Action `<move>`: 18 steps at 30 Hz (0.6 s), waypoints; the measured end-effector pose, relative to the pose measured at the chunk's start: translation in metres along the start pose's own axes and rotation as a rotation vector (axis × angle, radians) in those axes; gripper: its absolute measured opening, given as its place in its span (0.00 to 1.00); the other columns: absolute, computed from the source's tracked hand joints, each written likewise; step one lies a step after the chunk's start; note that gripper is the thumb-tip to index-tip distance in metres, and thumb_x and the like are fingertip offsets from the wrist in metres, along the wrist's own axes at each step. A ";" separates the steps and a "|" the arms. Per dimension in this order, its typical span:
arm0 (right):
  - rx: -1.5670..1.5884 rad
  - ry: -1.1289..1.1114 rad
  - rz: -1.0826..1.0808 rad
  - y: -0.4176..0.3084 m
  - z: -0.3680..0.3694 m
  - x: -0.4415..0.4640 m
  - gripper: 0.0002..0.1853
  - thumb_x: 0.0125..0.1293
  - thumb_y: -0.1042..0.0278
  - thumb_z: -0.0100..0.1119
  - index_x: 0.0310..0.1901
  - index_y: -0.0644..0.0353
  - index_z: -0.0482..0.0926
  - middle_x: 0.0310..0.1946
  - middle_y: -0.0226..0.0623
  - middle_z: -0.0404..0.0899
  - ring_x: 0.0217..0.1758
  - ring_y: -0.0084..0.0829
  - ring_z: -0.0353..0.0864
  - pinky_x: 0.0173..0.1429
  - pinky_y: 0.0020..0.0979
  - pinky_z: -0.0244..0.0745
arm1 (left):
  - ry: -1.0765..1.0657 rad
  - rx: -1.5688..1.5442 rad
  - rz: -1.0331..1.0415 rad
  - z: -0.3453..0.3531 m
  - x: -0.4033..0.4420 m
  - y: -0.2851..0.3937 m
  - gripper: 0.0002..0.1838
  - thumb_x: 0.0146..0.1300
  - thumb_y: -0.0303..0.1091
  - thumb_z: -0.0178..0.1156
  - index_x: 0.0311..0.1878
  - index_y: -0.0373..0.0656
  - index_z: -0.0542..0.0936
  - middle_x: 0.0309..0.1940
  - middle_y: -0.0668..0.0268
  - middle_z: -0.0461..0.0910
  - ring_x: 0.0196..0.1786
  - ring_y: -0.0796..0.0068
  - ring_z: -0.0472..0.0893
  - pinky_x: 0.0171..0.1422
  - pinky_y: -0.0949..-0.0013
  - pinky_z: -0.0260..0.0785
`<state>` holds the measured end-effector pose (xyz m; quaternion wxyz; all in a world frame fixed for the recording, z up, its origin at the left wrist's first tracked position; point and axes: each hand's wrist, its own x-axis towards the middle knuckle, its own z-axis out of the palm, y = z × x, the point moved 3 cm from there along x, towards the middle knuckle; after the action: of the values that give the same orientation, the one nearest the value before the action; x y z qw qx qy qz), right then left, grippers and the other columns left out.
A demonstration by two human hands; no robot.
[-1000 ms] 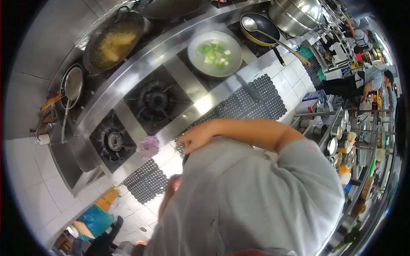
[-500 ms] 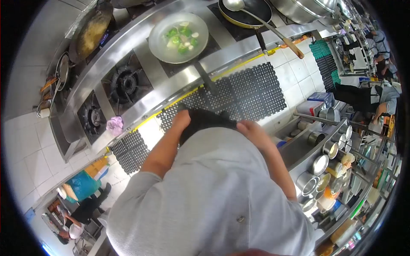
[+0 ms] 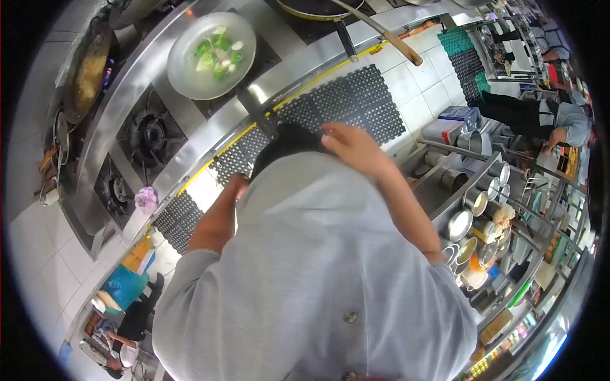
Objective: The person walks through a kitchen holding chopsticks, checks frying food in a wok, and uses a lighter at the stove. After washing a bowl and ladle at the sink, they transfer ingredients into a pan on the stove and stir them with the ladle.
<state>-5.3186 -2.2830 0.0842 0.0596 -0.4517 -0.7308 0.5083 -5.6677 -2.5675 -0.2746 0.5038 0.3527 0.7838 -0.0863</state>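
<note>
My right hand [image 3: 351, 147] hangs in front of my body at waist height, fingers stretched out and holding nothing. My left hand [image 3: 239, 186] is low at my left side, partly hidden by my grey shirt, so its fingers do not show clearly. Ahead of me on the stove stands a light metal frying pan [image 3: 181, 68] with green vegetables [image 3: 217, 56] and pale slices in it. Its dark handle [image 3: 257, 116] points toward me, apart from both hands. Farther right, a wooden-handled ladle [image 3: 401, 49] sticks out over a black pan [image 3: 311, 9].
A wok [image 3: 89, 79] with brown liquid sits at far left, beyond bare burners [image 3: 152, 135]. A purple cloth [image 3: 146, 200] lies on the stove edge. Shelves on my right hold several metal pots [image 3: 460, 224]. Co-workers stand at far right [image 3: 572, 120] and lower left [image 3: 127, 352].
My view has turned, so the stove and pans sit farther left. My right hand has risen and its fingers have stretched out. My left hand has drawn back toward my side.
</note>
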 end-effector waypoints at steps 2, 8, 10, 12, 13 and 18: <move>-0.040 -0.035 0.032 0.012 0.001 0.004 0.27 0.76 0.53 0.64 0.67 0.66 0.81 0.46 0.53 0.90 0.50 0.48 0.91 0.58 0.42 0.83 | 0.041 0.252 0.277 0.004 0.020 0.014 0.15 0.67 0.36 0.64 0.52 0.37 0.88 0.43 0.44 0.89 0.46 0.41 0.89 0.53 0.45 0.82; -0.019 -0.033 -0.010 0.019 -0.012 0.038 0.28 0.79 0.46 0.60 0.63 0.65 0.84 0.50 0.55 0.90 0.55 0.47 0.91 0.62 0.42 0.82 | -0.174 0.551 0.475 -0.034 0.004 0.075 0.18 0.64 0.38 0.67 0.52 0.36 0.89 0.44 0.43 0.89 0.46 0.42 0.89 0.54 0.51 0.82; 0.072 -0.163 0.257 0.033 -0.022 0.043 0.27 0.80 0.47 0.60 0.62 0.65 0.85 0.49 0.54 0.90 0.53 0.43 0.91 0.61 0.40 0.82 | -0.266 0.413 0.371 -0.094 -0.070 0.112 0.19 0.64 0.41 0.69 0.50 0.36 0.90 0.44 0.44 0.90 0.47 0.44 0.89 0.55 0.53 0.82; 0.048 -0.178 0.153 0.044 -0.047 0.048 0.26 0.80 0.47 0.60 0.62 0.65 0.85 0.48 0.52 0.91 0.52 0.41 0.91 0.60 0.40 0.82 | -0.166 0.168 0.328 -0.170 -0.174 0.153 0.18 0.67 0.43 0.70 0.49 0.36 0.90 0.42 0.49 0.90 0.45 0.54 0.89 0.51 0.57 0.81; 0.040 -0.197 0.073 0.050 -0.064 0.047 0.26 0.80 0.48 0.60 0.62 0.65 0.85 0.46 0.51 0.91 0.50 0.39 0.90 0.59 0.40 0.82 | -0.110 -0.125 0.369 -0.211 -0.237 0.175 0.19 0.67 0.44 0.71 0.49 0.37 0.90 0.41 0.53 0.91 0.47 0.59 0.90 0.53 0.59 0.80; -0.613 -0.503 0.091 0.151 -0.160 0.053 0.23 0.78 0.52 0.61 0.59 0.64 0.86 0.51 0.54 0.90 0.54 0.50 0.89 0.61 0.41 0.81 | 0.641 0.095 1.315 -0.332 -0.545 0.285 0.14 0.70 0.36 0.70 0.51 0.36 0.88 0.50 0.55 0.89 0.53 0.60 0.88 0.62 0.57 0.78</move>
<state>-5.1721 -2.1231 0.0200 -0.2814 -0.3418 -0.8196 0.3636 -5.5950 -2.4490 0.4105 0.1814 0.7797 0.5144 0.3075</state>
